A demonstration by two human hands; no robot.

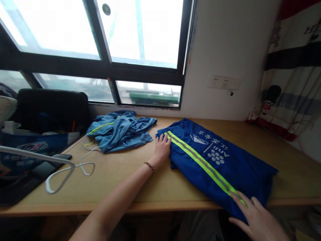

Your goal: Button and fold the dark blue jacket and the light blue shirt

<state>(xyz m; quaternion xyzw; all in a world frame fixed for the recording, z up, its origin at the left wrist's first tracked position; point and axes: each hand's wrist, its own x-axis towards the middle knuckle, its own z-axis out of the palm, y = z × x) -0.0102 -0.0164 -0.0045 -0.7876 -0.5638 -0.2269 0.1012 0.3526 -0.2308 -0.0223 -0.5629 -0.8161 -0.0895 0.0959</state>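
Note:
A dark blue work garment (240,160) lies folded on the wooden table, with a yellow-green reflective stripe and white printed characters and a logo. Part of it hangs over the table's front edge. My left hand (162,149), a beaded bracelet on its wrist, rests on the garment's left end by the stripe, fingers spread. At the near end my right hand (255,214) touches the stripe with its fingers apart. A crumpled lighter blue garment (122,130), also with a yellow stripe, lies further back to the left of my left hand.
The wooden table (115,187) stands below a window. White cable (87,164) loops near its left side, with a dark phone-like device (62,156) beyond. A blue printed bag (32,147) and a black chair (52,107) are at left. A curtain (288,77) hangs at right.

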